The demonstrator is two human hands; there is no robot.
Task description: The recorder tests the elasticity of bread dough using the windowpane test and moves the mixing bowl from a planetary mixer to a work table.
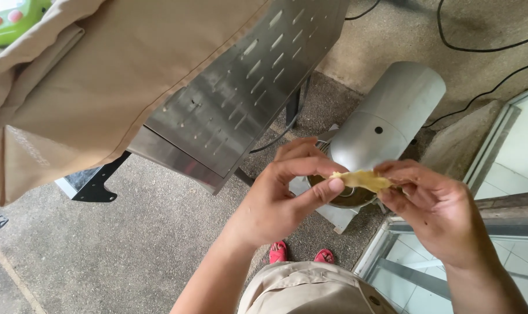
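Yellow, thin and limp, a strip of dough (361,179) hangs stretched between both hands above the grey metal machine (386,119). The left hand (278,197) pinches one end with thumb and fingers closed; the right hand (435,206) pinches the other end likewise. Red shoes (302,254) show below the machine, on the concrete floor (142,244).

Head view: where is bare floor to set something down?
Bare speckled concrete floor lies left of the left hand, below the slotted steel panel. It is crowded around the grey metal cylinder machine and right hand.
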